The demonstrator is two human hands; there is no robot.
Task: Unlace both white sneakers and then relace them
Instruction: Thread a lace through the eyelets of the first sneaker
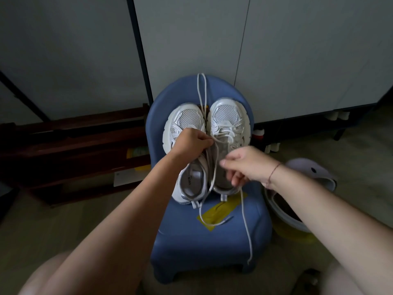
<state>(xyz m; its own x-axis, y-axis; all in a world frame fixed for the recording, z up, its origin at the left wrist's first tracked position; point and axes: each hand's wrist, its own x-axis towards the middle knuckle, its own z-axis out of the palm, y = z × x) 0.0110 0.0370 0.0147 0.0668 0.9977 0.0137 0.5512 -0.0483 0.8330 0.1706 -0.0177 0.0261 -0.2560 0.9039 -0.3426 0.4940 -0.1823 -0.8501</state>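
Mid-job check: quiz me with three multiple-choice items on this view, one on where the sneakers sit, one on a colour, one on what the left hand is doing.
1. The sneakers rest:
A on the floor
B on the blue chair
C on a table

2. The tape patch on the seat is:
A yellow
B red
C green

3. The left hand is:
A flat on the seat
B lifting a sneaker by its heel
C pinching a lace

Answers:
1 B, both lie side by side on the seat.
2 A, the patch shows yellow against the blue.
3 C, its fingers close on the lace.
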